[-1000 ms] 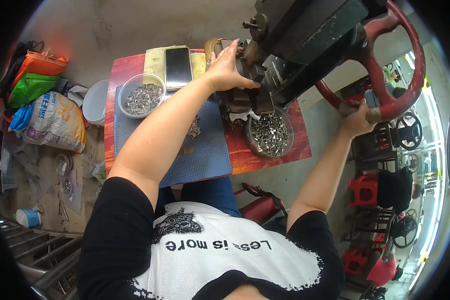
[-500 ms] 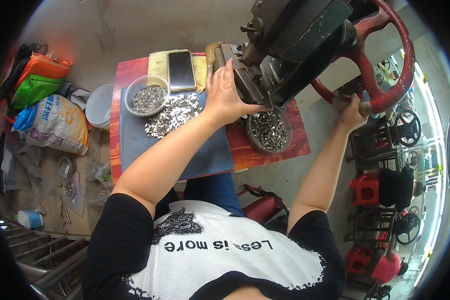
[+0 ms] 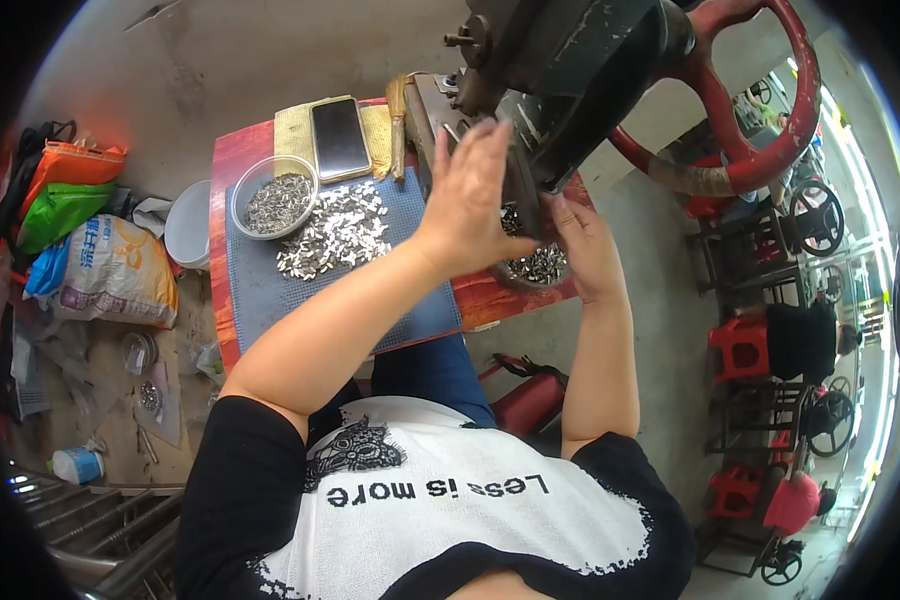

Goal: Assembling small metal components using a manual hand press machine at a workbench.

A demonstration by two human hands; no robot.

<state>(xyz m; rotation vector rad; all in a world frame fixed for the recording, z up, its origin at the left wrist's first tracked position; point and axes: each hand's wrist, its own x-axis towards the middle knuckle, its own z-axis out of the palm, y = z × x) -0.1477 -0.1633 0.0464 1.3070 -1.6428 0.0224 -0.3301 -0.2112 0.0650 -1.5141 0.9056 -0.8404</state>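
A dark green hand press (image 3: pixel 610 60) with a red handwheel (image 3: pixel 740 170) stands at the far right of the table. My left hand (image 3: pixel 470 205) is at its metal base (image 3: pixel 422 120), fingers stretched and spread, slightly blurred; nothing shows in it. Close by on the right, my right hand (image 3: pixel 588 245) is raised to the right end of the press base, its fingers partly hidden and what they touch unclear. Beneath the hands, a clear bowl (image 3: pixel 540 285) of small metal pieces is partly covered. Left of my left hand, a pile of small shiny metal pieces (image 3: pixel 335 235) lies on a blue mat (image 3: pixel 390 290).
A clear round tub (image 3: pixel 240 205) of metal pieces sits on the red table (image 3: pixel 228 160). Behind it are a phone (image 3: pixel 340 138) on a yellow cloth (image 3: pixel 292 130) and a brush (image 3: pixel 397 120). Left are a white bucket (image 3: pixel 188 235) and sacks (image 3: pixel 120 270); right, red stools (image 3: pixel 738 348) and people.
My right hand has let go of the handwheel and come left to the press base. My left hand has shifted slightly right, and the handwheel has turned. The whole view has shifted a little.
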